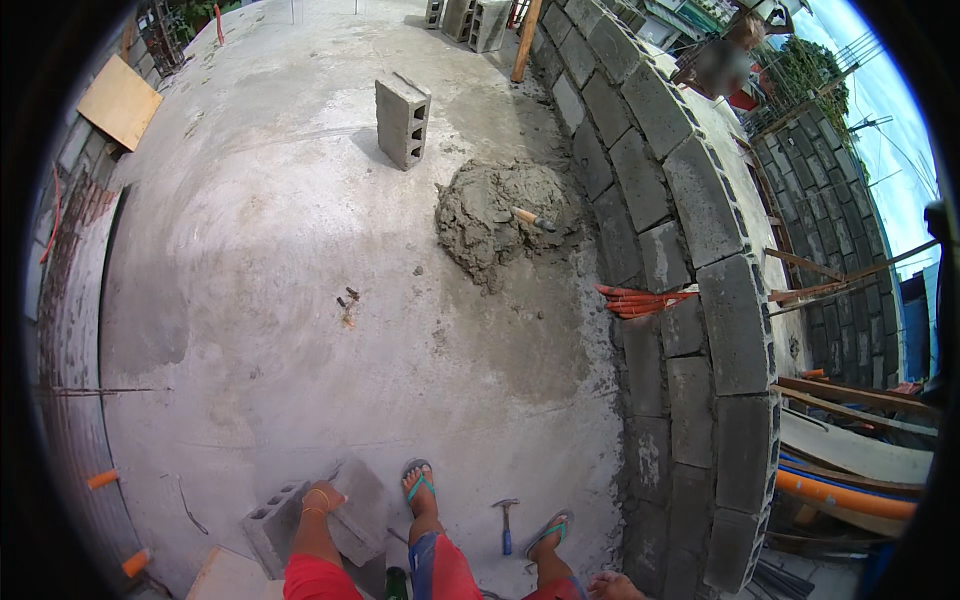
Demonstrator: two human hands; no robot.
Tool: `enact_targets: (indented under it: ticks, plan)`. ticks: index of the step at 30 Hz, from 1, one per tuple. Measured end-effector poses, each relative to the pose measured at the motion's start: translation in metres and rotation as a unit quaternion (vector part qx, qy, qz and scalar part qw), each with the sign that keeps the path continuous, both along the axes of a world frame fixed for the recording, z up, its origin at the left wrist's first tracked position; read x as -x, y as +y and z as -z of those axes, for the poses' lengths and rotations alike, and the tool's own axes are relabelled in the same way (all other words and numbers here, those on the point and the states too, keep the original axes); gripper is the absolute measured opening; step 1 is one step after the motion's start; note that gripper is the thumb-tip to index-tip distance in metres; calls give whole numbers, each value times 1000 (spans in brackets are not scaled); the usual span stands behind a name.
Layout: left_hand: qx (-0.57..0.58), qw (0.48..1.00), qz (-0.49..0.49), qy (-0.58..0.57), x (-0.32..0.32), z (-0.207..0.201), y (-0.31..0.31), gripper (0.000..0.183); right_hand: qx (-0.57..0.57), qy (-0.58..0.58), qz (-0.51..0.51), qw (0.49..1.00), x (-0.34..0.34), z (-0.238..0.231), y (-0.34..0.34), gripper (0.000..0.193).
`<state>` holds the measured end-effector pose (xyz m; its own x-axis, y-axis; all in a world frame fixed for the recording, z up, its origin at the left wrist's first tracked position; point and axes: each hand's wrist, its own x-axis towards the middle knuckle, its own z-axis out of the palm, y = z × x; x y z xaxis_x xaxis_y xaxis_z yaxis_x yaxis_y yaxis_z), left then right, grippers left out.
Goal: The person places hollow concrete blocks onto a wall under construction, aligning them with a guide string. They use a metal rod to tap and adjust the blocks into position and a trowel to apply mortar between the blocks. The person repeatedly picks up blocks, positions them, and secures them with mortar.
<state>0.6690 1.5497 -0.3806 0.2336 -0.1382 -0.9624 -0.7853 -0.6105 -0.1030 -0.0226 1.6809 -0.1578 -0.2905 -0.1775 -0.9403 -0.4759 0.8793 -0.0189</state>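
My left hand [322,496] is closed over the top edge of a grey hollow concrete block [358,510], which stands tilted beside my left foot. Another hollow block [268,528] leans close against it on the left. My right hand [612,586] hangs at the lower edge, partly cut off, its fingers loosely bent and apart with nothing seen in them. A hammer [506,528] with a blue grip lies on the floor between my feet. Farther ahead, the wooden handle of a tool [533,218] sticks out of a heap of wet mortar [485,225]; its blade is buried.
A block wall [690,400] runs along the right, with orange conduits [640,302] poking from it. One block [403,120] stands upright beyond the mortar. Short rebar stubs [348,300] rise from the concrete floor. A plywood sheet [120,102] leans at far left; another person [725,68] is beyond the wall.
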Motion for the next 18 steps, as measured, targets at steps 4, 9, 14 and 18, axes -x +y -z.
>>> enact_targets:
  ticks: [4, 9, 14, 18]
  plan:
    - [-18, 1000, 14, 11, 1, 11, 7, 88, 8, -80, 88, 993, -15, 14, -8, 31]
    - [-72, 989, 131, -13, 67, 0, -2, 88, 63, -96, 227, 967, 14, 46, 28, 30]
    - [-35, 956, 266, -121, 204, -66, 3, 77, 50, -57, 173, 982, 67, 41, 70, 33]
    - [22, 905, 392, -165, 259, -129, 5, 58, 54, -32, 132, 989, 91, 56, 66, 34]
